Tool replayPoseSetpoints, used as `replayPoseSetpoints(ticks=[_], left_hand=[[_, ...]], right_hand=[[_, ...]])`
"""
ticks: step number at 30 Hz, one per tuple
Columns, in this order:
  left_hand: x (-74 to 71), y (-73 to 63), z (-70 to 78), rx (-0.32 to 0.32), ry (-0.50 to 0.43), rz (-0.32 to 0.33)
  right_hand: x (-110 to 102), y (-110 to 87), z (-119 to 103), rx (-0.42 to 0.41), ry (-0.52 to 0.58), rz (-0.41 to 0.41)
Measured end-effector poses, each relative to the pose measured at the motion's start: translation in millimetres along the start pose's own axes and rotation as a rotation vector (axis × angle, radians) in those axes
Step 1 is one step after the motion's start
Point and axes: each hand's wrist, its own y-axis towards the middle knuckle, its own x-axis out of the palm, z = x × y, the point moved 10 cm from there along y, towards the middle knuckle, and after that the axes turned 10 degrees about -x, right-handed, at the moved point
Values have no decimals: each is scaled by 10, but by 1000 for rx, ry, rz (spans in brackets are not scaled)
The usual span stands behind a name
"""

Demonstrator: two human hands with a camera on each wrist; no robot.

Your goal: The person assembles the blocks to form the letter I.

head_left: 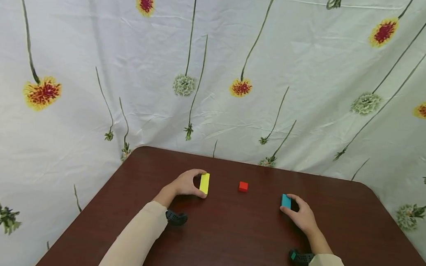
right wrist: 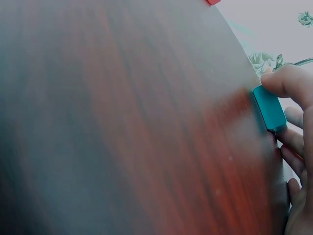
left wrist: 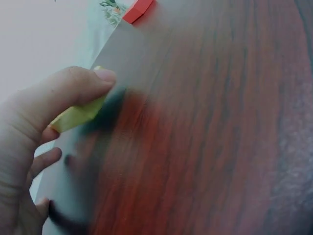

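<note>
My left hand (head_left: 188,183) pinches a yellow block (head_left: 204,183) lengthwise between thumb and fingers, left of the table's middle. In the left wrist view the thumb covers part of this yellow block (left wrist: 80,115). On the right, my right hand (head_left: 302,215) grips a blue block (head_left: 286,201) between thumb and fingertips. The right wrist view shows one broad face of the blue block (right wrist: 269,108), with the thumb at its upper end. Between the two hands, a small red block (head_left: 243,186) lies on the table, touched by neither.
The dark brown wooden table (head_left: 227,241) has rounded far corners. Behind it hangs a white cloth (head_left: 221,117) printed with flowers. Dark straps circle both wrists, the left wrist strap (head_left: 176,218) and the right wrist strap (head_left: 302,258), below cream sleeves.
</note>
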Motion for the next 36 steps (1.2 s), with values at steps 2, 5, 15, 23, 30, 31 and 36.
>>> replayPoseSetpoints(ticks=[2, 5, 15, 23, 30, 31, 36], left_hand=[[-19, -14, 13, 3, -26, 19], [-37, -31, 52, 22, -38, 47], [-17, -62, 162, 50, -76, 60], [86, -90, 317, 92, -86, 41], [113, -115, 523, 128, -76, 37], [119, -119, 554, 133, -70, 34], [165, -151, 675, 157, -59, 12]], right_hand=[[1, -4, 3, 4, -3, -1], [4, -11, 0, 5, 0, 0], [8, -13, -9, -1, -3, 4], [0, 0, 0, -13, -14, 1], [-7, 3, 9, -12, -17, 2], [-8, 4, 10, -13, -18, 3], [-1, 6, 26, -13, -23, 5]])
